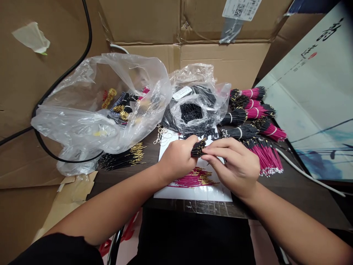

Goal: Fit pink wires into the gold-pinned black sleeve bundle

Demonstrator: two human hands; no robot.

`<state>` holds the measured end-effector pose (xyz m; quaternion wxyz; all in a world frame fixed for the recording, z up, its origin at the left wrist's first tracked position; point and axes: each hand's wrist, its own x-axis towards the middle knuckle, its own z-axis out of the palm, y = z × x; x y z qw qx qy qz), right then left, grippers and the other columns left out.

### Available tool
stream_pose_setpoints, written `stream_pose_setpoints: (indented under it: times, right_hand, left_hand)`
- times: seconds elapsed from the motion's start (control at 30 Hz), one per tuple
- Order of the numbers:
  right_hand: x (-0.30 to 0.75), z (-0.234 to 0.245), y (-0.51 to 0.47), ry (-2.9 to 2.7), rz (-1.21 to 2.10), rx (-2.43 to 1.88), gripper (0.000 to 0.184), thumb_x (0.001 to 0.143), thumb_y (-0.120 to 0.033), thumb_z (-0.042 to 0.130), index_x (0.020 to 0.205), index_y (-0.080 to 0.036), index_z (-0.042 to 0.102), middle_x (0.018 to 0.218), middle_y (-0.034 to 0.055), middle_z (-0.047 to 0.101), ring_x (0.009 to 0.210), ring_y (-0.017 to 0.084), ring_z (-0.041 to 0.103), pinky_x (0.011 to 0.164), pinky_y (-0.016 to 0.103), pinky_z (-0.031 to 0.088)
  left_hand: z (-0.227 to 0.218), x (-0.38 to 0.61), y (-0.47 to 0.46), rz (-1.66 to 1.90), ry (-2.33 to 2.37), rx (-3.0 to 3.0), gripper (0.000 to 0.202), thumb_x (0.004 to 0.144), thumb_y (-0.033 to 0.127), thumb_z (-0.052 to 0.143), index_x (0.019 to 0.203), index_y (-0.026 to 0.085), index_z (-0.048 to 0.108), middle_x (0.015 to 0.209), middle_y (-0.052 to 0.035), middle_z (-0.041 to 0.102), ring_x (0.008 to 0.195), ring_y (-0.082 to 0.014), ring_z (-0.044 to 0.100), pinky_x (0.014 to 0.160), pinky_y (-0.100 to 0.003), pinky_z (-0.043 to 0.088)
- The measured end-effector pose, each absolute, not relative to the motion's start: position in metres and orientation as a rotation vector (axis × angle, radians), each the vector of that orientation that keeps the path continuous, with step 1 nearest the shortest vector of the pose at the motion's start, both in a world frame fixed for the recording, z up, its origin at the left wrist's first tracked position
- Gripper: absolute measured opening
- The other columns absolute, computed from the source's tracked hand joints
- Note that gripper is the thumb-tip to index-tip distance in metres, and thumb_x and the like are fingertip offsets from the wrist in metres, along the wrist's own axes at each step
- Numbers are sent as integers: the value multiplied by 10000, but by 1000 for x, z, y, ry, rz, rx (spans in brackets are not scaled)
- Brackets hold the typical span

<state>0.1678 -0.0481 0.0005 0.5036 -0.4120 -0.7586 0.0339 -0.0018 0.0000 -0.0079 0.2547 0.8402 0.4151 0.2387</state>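
My left hand (178, 156) is closed round a small bundle of black wires with gold tips (198, 148), held just above a white sheet (193, 193) on the dark table. My right hand (234, 163) pinches at the same bundle from the right, its fingers curled against the wire ends. Under both hands lies a loose pile of pink wires with gold terminals (194, 178) on the sheet.
Banded bundles of pink and black wires (253, 110) lie at the right. A clear bag of black tubing (193, 110) and a larger clear bag (96, 110) sit behind. Loose black gold-tipped wires (124, 158) lie at left. Rubber bands (162, 135), a white cable (303, 171), cardboard boxes (193, 22) surround.
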Motion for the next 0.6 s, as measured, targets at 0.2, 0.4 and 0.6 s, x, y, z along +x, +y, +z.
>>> stream_pose_setpoints:
  times: [0.2, 0.4, 0.6]
  right_hand:
    - [169, -2, -50, -2072, -390, -909, 478, 720, -214, 758, 1179, -176, 629, 1134, 137, 659, 932, 223, 644, 761, 360, 545]
    - [176, 12, -39, -2109, -307, -1045, 534, 785, -302, 691, 1288, -207, 540, 1301, 119, 564, 1122, 263, 553, 960, 448, 455]
    - [200, 18, 6, -2448, -203, -1344, 249, 873, -262, 571, 1107, -204, 632, 1017, 72, 659, 913, 221, 555, 787, 372, 421]
  left_hand:
    - [-8, -1, 2, 731, 1094, 2183, 107, 818, 212, 497, 733, 187, 437, 600, 30, 479, 552, -110, 406, 545, -242, 297]
    - [-10, 0, 9, 869, 1053, 2015, 78, 814, 138, 484, 746, 163, 511, 639, 26, 532, 587, -100, 443, 560, -235, 321]
    - [-13, -2, 18, 967, 1079, 1887, 165, 863, 231, 516, 721, 156, 554, 635, 12, 550, 602, -112, 485, 570, -247, 353]
